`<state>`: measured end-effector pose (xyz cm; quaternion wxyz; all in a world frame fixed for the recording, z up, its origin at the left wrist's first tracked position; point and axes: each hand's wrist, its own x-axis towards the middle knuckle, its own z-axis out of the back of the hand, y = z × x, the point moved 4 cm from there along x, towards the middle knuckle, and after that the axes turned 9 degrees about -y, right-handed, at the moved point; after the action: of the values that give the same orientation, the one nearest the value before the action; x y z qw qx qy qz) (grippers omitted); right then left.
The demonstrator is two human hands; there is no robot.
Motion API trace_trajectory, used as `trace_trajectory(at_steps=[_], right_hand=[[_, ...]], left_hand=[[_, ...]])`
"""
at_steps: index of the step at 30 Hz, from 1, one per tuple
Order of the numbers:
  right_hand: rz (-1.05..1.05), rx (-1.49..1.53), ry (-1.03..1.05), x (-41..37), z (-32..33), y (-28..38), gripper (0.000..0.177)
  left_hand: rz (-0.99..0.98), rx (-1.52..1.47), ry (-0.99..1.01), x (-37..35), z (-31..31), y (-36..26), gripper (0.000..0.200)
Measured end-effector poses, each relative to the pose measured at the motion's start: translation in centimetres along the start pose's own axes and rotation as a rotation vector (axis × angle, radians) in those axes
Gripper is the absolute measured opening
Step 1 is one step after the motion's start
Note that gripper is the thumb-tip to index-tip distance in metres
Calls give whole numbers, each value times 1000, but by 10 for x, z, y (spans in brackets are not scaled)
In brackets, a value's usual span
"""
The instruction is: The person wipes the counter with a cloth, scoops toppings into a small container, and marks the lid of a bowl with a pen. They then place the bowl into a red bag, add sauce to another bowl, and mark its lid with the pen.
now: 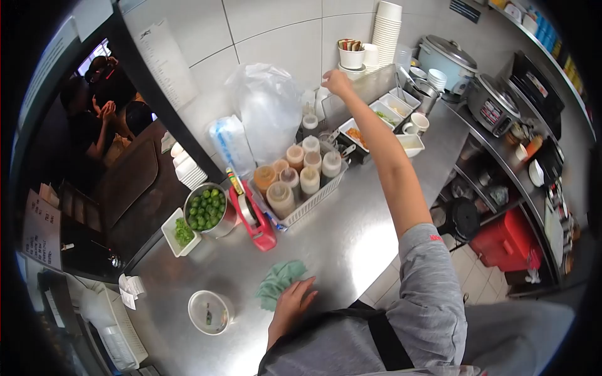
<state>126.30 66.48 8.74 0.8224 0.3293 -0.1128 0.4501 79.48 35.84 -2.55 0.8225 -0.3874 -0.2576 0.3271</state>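
Right arm: I have it stretched far forward, elbow nearly straight, wrist bent, right hand (pixel 337 82) up by the raised metal lid (pixel 359 93). Its fingers look partly curled; can't tell if they grip anything. White cup with packets (pixel 352 57) is just beyond it; food trays (pixel 384 114) sit to its right and nearer me.

Left arm: short reach, low. Left hand (pixel 293 307) is open, palm down, fingers spread forward and right, touching the near-right edge of the green cloth (pixel 280 282).

Cloth lies crumpled flat on the worktop (pixel 332 250), just ahead-left of the left hand. Long axis runs roughly near-left to far-right; no distinct end. Clear round tub (pixel 210 312) is left of that hand.
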Motion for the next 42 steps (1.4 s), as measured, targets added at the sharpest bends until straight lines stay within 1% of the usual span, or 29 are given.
trace_trajectory(at_steps=[2,3,6,8,11,14,17,20,23,26,27,29,30,31,32,33,35,36,37,38,39,40,42], right_hand=[[29,-80,117,22,-26,-10,31],[25,-111,142,32,-37,-15,32],[8,-192,220,55,-75,-34,37],[-3,-226,277,57,-82,-40,40],[-68,-186,355,63,-90,-45,42],[-61,-170,369,76,-96,-46,45],[-55,-145,312,81,-85,-41,43],[-49,-122,327,86,-90,-45,39],[-53,-109,232,88,-95,-50,49],[-48,-71,245,90,-93,-50,51],[-10,3,54,90,-85,-47,52],[54,131,-313,63,-49,-33,52],[91,281,-383,46,-28,-25,52],[130,430,-455,31,0,-14,53],[121,491,-386,0,38,0,49],[109,555,-320,-46,67,9,46],[65,1015,-53,-133,73,6,40],[104,1117,140,-185,103,28,35],[48,1315,311,-231,109,31,36],[-37,1386,424,-271,114,34,36],[-114,1439,463,-302,112,32,36],[-193,1491,503,-325,108,27,37],[-264,1489,627,-351,108,20,36]], left_hand=[[12,24,-16,17,-14,-5,35],[17,34,-23,24,-20,-6,35],[121,105,-68,38,-31,-6,34],[148,131,-91,49,-32,-7,33],[185,166,-99,62,-35,-5,33],[191,182,-99,69,-40,-6,33],[175,170,-83,72,-44,-6,32],[171,175,-67,74,-45,-10,30],[160,194,-90,68,-42,-13,29],[147,209,-111,61,-35,-13,29],[144,211,-111,58,-33,-13,30],[52,216,-187,59,-21,-18,31],[12,213,-216,60,-15,-21,32],[29,171,-242,64,-9,-22,34],[47,131,-268,71,-2,-25,36],[7,90,-306,79,4,-36,38],[-92,23,-378,100,8,-55,42],[-147,-3,-408,109,7,-62,43],[-140,-79,-429,117,2,-66,43],[-127,-156,-452,123,-6,-70,44],[-110,-233,-478,124,-14,-71,44],[-73,-337,-447,123,-25,-63,44],[2,-537,-384,121,-53,-40,44]])
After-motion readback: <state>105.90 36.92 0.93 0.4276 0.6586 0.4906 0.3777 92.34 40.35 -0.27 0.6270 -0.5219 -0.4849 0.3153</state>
